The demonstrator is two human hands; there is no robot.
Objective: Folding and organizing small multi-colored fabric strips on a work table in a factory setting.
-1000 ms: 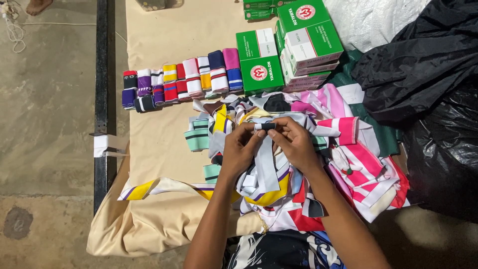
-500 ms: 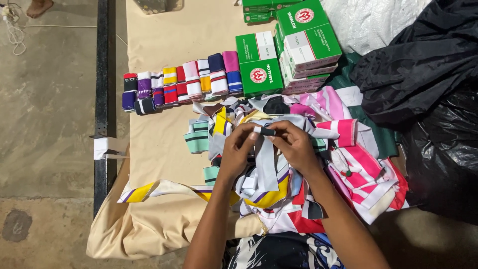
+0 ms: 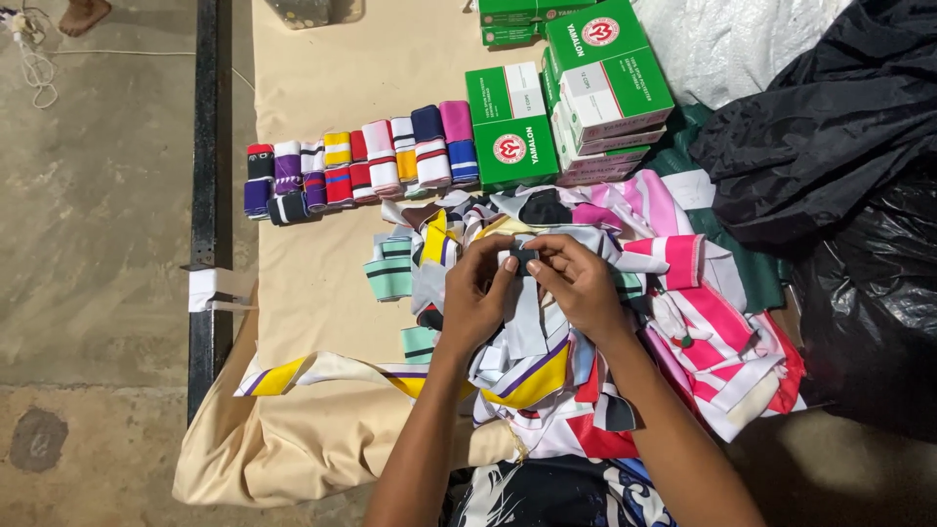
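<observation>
Strip [image 3: 524, 260] pinched between both your hands above the pile [image 3: 586, 322] | left hand [image 3: 475, 298] grasps its left end, right hand [image 3: 576, 285] its right | long axis hangs toward you | both hands equally near.

Rolled bands [image 3: 356, 166] lay in a row along the table's [image 3: 322, 78] far part; boxes [image 3: 566, 98] stood right of them; loose strips [image 3: 605, 293] were heaped nearer me, under my hands.
</observation>
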